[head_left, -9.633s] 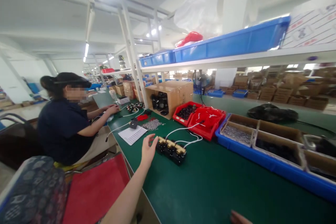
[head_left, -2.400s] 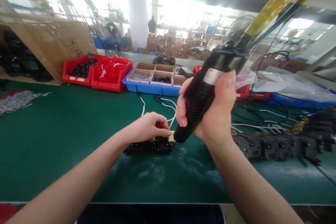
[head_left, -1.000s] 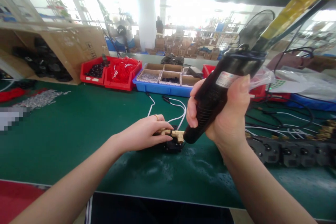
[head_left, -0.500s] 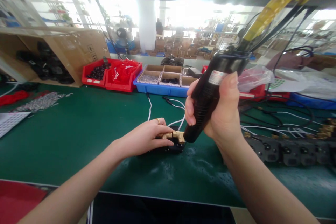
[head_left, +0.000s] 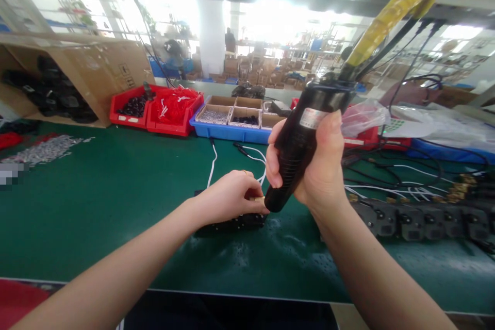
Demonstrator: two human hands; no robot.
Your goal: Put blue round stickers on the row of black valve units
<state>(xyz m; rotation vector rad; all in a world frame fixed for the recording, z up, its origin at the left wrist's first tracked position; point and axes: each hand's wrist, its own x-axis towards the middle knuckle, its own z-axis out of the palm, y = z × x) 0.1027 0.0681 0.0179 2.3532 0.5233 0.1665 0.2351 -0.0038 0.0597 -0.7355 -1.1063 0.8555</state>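
Note:
My right hand [head_left: 324, 165] is wrapped around a black electric screwdriver [head_left: 297, 147], its thumb near the label. The tool tilts, its lower end beside my left fingertips; the bit itself cannot be made out. Bent over a black housing [head_left: 235, 223] on the bench, my left hand [head_left: 230, 193] has thumb and fingers closed around a brass fitting [head_left: 257, 198]. Most of the fitting and the top of the housing are hidden under that hand. White cables [head_left: 213, 162] run behind the housing.
Red bins [head_left: 176, 113] and a blue tray [head_left: 240, 135] with small parts line the back, near a cardboard box [head_left: 112, 67]. Several black housings [head_left: 412, 221] stand in a row at right. A yellow-wrapped cable [head_left: 398, 10] rises from the screwdriver. Loose grey pieces [head_left: 50, 148] lie left.
My left hand has shifted right along the housing, its fingers now covering most of the brass fitting. The screwdriver stays in my right hand near the same spot. The view has shifted slightly.

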